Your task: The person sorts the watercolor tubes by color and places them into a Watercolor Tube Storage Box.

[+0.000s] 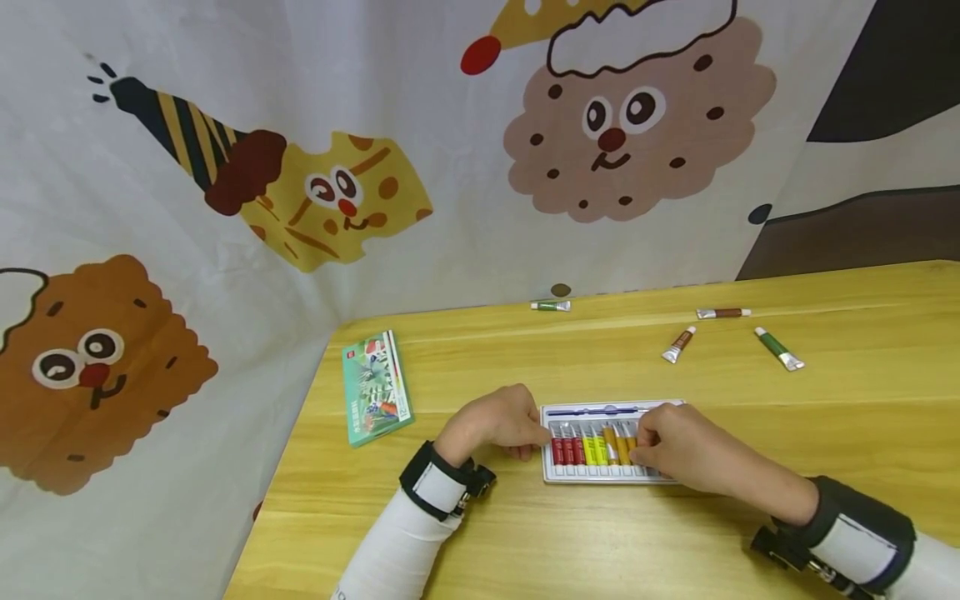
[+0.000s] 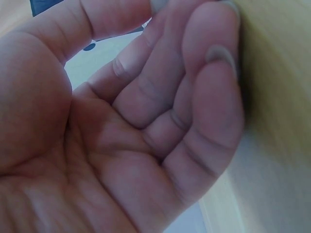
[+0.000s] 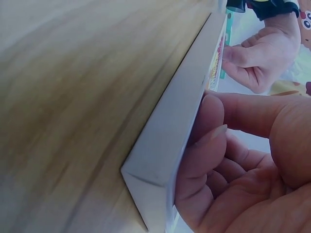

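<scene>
On a wood-grain desk, a shallow white tray holds a row of small paint tubes, red, yellow and ochre, below a thin brush. A person's left hand, fingers curled, touches the tray's left rim. The right hand is bent over the right end, thumb and forefinger at the tubes; whether either hand truly pinches anything is hidden. The tubes look light, smooth and soft-walled, so a hard squeeze may dent them; the cap or flat silvery end seems the safest hold. The tray appears thin and light, best steadied by its rim. Four loose tubes lie farther back.
</scene>
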`<state>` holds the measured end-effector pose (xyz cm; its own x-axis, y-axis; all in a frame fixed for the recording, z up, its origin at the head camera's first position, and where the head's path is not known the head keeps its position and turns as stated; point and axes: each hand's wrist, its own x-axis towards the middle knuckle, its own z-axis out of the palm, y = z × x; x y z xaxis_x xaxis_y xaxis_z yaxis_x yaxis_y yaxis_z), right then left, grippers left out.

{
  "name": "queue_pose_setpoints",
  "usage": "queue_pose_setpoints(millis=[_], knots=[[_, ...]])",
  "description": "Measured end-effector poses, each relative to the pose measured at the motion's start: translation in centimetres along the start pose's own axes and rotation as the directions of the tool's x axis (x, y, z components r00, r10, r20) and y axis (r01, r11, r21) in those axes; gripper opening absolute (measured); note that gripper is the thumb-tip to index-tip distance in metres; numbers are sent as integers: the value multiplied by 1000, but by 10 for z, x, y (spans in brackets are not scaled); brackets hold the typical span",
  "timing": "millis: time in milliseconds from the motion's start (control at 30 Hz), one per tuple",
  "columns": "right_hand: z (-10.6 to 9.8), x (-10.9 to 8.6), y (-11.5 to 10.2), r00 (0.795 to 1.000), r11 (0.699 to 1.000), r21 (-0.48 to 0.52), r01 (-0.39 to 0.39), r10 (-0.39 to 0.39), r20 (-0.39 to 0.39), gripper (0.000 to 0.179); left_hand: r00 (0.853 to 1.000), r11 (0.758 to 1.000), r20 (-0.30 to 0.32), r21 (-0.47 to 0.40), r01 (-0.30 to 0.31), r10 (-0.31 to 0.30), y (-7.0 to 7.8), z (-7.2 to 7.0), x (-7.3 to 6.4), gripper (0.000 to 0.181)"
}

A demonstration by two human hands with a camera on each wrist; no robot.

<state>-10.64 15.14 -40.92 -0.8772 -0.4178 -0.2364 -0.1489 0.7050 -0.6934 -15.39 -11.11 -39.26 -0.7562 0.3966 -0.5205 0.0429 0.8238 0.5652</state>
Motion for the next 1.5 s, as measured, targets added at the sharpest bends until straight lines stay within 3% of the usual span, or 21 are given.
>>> queue_pose_setpoints(millis=[367,600,833,1067,1300,1500], knots=[[0,-1,-1,998,999,-15,51,-51,-37,28,1000,1000,-10,9,-3,3,-1,0,0,31],[-19,7,-12,985,988,-83,131,-140,-103,18,1000,1000,-10,3,-7,7,-2,0,-2,31],[-44,50,-34,963,953,-242,184,-224,-150,13,1000,1000,-5,6,-11,11,-4,-2,-1,32],[-57,110,-40,926,874,-384,297,-362,-108,10,1000,1000,4,1,-6,6,-3,0,1,32],[-53,159,-35,949,862,-423,280,-315,-14,61,1000,1000,5,-3,-20,20,-5,2,2,30],[-42,182,-38,939,786,-540,300,-345,20,66,1000,1000,12,-3,-24,24,-5,-2,3,31]])
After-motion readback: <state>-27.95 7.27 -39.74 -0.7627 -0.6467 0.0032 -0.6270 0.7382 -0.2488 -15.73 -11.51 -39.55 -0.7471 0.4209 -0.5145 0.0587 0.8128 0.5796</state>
